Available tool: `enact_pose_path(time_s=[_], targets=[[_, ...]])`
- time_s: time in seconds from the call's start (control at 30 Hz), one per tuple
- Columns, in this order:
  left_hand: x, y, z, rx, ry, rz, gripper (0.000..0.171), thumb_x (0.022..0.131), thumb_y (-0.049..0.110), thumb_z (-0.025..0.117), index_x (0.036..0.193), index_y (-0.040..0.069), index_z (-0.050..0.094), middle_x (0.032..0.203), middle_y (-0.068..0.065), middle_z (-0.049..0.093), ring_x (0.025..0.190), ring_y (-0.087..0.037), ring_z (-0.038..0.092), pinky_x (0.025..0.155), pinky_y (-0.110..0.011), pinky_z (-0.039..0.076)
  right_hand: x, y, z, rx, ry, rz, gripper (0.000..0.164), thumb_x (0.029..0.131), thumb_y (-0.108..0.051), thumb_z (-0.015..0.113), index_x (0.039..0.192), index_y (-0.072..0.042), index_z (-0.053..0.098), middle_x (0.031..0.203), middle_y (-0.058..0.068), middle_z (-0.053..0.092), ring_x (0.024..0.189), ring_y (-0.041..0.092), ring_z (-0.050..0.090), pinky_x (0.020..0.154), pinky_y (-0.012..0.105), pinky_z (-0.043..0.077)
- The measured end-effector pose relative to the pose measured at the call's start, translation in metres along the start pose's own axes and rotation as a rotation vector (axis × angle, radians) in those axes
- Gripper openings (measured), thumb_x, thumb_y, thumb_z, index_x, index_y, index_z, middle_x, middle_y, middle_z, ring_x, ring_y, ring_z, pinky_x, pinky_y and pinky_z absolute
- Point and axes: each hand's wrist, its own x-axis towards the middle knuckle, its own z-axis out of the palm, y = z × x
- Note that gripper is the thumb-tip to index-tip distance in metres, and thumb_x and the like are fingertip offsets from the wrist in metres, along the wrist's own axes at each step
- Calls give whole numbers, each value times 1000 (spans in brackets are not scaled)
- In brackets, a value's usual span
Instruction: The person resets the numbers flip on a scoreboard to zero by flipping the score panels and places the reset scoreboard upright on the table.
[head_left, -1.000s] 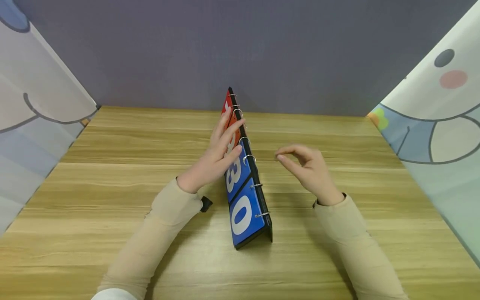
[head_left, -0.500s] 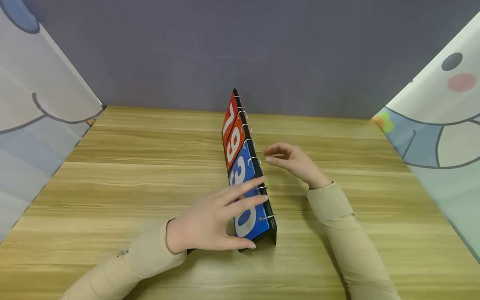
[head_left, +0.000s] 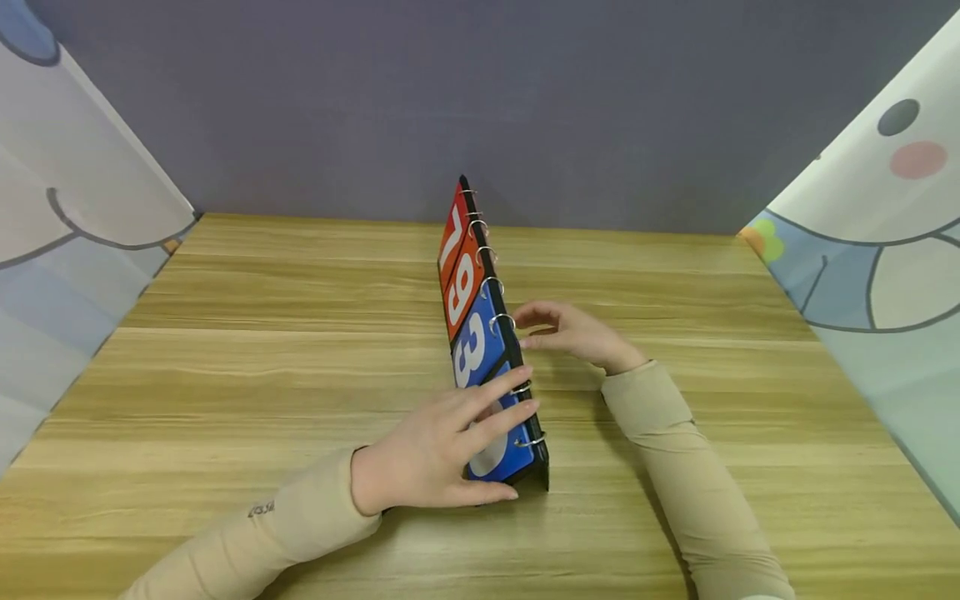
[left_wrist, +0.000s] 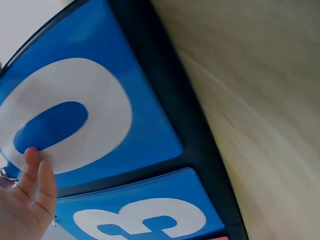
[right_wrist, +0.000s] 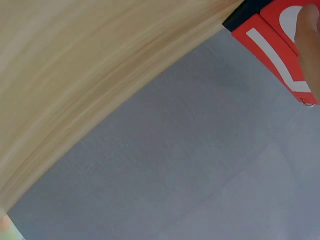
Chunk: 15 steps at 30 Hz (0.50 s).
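Observation:
A tent-shaped flip scoreboard [head_left: 450,275] with ring-bound number cards stands lengthwise on the table. Red cards sit at its far end, and a blue 3 card [head_left: 474,342] and a blue 0 card [left_wrist: 125,145] are nearer. My left hand [head_left: 427,454] lies over the 0 card, fingers extended toward the rings on the top ridge and thumb stretched along the near end. In the left wrist view, two of its fingertips overlap the white 0. My right hand [head_left: 573,333] is at the opposite face, fingers bent and thumb apart, fingertips right by the ridge and partly hidden behind it.
The wooden table [head_left: 262,333] ends at a grey wall [head_left: 337,108] behind the scoreboard. Cartoon-printed panels [head_left: 892,275] flank it on both sides. In the right wrist view, red cards with white digits [right_wrist: 270,55] show on the scoreboard's other face.
My left hand has moved from the far red cards toward me, over the blue 0 card, uncovering the red ones. My right hand has come left, up to the scoreboard, its fingers and thumb spreading apart.

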Motion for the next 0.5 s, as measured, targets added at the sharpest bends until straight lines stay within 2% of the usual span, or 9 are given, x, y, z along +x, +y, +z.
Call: enact_pose_path(time_s=[0.17,0.3,0.4,0.5], targets=[[-1,0,2,-4,-1,-8,94,69,47,77,140,9,29,146,-18,35,80,-8,53,73,-24,47,3,1,4,21,1,-3,47,88,-11,64,129,4,46,129,22,51,123,38,48,100,46,41],[-1,-1,3,1,1,0,94,69,45,77,140,9,28,146,-18,34,82,-9,52,73,-24,47,4,3,4,18,8,-23,33,86,-8,65,114,5,52,120,20,55,118,36,51,100,46,41],[-2,-1,5,10,0,2,92,71,44,76,141,9,26,146,-19,35,83,-9,51,72,-24,47,3,5,1,7,23,-20,26,85,-9,67,102,4,52,106,14,57,107,29,56,93,39,46],[-3,-1,6,13,0,-1,92,72,42,74,141,9,25,145,-20,36,83,-9,51,70,-22,46,0,7,-5,0,54,19,23,85,-9,67,99,2,52,95,8,55,92,22,56,80,32,48]])
